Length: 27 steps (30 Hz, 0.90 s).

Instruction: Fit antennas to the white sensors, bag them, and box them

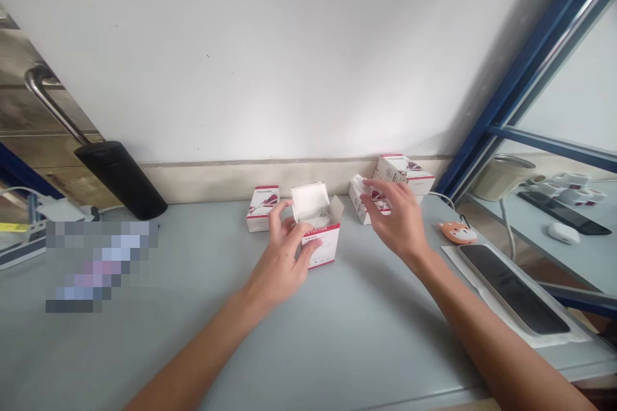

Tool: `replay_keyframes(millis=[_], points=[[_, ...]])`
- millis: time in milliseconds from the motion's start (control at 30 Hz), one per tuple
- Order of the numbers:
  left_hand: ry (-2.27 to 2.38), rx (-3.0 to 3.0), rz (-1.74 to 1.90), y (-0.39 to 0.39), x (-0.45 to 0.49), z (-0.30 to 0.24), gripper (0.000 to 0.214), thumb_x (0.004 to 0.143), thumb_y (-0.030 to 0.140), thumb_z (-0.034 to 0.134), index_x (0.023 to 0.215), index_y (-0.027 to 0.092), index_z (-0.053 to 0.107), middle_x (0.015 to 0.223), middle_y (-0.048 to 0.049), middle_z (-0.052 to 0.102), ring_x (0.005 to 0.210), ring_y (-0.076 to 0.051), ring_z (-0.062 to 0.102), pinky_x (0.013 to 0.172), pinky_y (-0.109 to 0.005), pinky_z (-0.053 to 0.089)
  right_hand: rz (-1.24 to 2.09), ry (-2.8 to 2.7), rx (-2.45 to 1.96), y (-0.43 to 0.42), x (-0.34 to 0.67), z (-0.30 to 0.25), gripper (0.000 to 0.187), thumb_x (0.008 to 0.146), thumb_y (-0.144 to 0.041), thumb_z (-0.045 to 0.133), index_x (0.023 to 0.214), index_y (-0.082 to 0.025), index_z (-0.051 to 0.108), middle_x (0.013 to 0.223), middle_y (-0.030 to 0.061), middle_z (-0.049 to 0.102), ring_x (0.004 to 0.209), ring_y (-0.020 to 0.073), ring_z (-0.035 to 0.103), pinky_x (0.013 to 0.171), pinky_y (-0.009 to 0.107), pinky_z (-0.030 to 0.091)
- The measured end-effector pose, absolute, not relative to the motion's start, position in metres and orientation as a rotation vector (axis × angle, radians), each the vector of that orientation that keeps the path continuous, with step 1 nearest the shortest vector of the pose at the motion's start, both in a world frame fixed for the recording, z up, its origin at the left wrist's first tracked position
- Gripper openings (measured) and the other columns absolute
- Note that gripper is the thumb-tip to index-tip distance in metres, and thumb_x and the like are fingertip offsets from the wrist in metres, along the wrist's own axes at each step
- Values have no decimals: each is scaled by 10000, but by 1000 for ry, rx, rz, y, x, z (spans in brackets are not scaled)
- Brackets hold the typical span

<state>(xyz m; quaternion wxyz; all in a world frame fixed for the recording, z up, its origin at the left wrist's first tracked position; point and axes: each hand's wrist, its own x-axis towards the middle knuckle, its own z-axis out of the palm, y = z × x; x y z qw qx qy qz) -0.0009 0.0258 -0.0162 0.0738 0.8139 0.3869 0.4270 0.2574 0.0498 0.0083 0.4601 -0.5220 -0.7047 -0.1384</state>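
Lightly, the left hand (282, 257) curves around the near corner of an open white-and-red carton (321, 244), its grip unclear; the right hand (393, 221), fingers apart, hovers at a tilted carton (369, 202) farther right. A clumsy knock could topple either carton.

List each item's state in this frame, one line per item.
Left hand, curled beside the open box.
Right hand, fingers spread at the tilted box.
Open white-and-red cardboard box, flaps up.
Upright white-and-red cardboard box, closed.
Tilted white-and-red cardboard box, leaning, partly hidden by the right hand.
Rear white-and-red cardboard box, closed.
Dark glass slab, lying on a white sheet.
Orange fox-shaped charm, lying flat.
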Motion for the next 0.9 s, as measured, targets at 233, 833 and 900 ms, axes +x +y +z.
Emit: replay_keyframes(millis=[233,833,900], points=[[944,2571,1578,24,8,-24,400,947,20,633,1234,247,470,1474,-131,314,1022,-151,687,876,-379,638,-233,-2019,-777,6,214,27,405,958,-25,601,1298,-246,610,1275,87,748,1127,241,707,951,407,553],[895,2690,1566,19,12,-21,405,924,-21,627,1232,209,500,1415,-144,332,1100,-204,698,915,-415,655,354,-1918,-917,1,213,34,239,1000,-158,643,1192,-286,704,1196,22,758,1040,199,723,940,390,550],[912,2669,1543,19,11,-22,378,932,-24,604,1225,200,519,1422,-150,322,1119,-212,690,945,-430,643,220,-2011,-885,2,212,30,242,1014,-172,633,1230,-267,690,1238,43,757,1112,213,716,991,410,524]])
